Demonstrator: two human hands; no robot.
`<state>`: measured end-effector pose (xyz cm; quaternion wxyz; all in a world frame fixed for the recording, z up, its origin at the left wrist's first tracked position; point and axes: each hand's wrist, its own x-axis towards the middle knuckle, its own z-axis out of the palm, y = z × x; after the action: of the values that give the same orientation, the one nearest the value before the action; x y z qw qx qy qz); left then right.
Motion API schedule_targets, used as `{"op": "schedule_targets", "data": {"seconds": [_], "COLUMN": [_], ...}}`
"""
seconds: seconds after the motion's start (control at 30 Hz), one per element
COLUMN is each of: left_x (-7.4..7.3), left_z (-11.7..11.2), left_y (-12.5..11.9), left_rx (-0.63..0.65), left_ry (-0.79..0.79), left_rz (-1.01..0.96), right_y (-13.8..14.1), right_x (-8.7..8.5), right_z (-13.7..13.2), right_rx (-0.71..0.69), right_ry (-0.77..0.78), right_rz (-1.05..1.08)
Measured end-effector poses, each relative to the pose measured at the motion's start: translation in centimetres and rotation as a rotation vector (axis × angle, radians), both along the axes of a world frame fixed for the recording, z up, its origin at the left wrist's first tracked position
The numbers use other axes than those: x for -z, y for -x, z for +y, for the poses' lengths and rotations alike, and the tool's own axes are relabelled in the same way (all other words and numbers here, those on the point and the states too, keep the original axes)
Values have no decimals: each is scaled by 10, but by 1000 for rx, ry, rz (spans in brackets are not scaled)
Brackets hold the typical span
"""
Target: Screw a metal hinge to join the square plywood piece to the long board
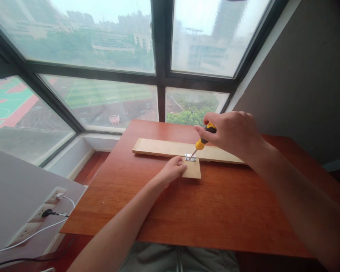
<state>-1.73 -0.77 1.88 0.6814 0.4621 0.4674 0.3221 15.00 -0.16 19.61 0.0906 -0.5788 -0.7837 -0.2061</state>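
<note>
My right hand [229, 132] is wrapped round the yellow and black handle of a screwdriver [201, 142]. The shaft slants down to the left, its tip at a small metal hinge [187, 155]. That hinge lies across the joint between a long pale wooden board [158, 146] and a small square wooden piece [192, 170]. With closed fingers my left hand [174, 169] grips the left edge of the small piece. Part of the long board's right end is hidden behind my right hand and wrist.
Everything rests on a reddish-brown wooden table [215, 211]. Large windows [107, 94] stand beyond its far edge. Left of the table, a wall carries power sockets [39, 213] with plugged-in cables. A grey wall [300, 83] rises at the right.
</note>
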Motion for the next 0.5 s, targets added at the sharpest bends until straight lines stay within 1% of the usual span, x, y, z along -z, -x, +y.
{"op": "schedule_targets", "data": {"seconds": [0.27, 0.5], "left_x": [5, 5], "left_z": [1, 1], "left_y": [1, 1], "left_rx": [0, -7], "left_ry": [-10, -4], "left_rz": [1, -23], "right_y": [-17, -18], "right_x": [4, 7], "right_z": [0, 0], "right_rx": [35, 39], "right_ry": [-1, 5], "right_rz": [7, 19]}}
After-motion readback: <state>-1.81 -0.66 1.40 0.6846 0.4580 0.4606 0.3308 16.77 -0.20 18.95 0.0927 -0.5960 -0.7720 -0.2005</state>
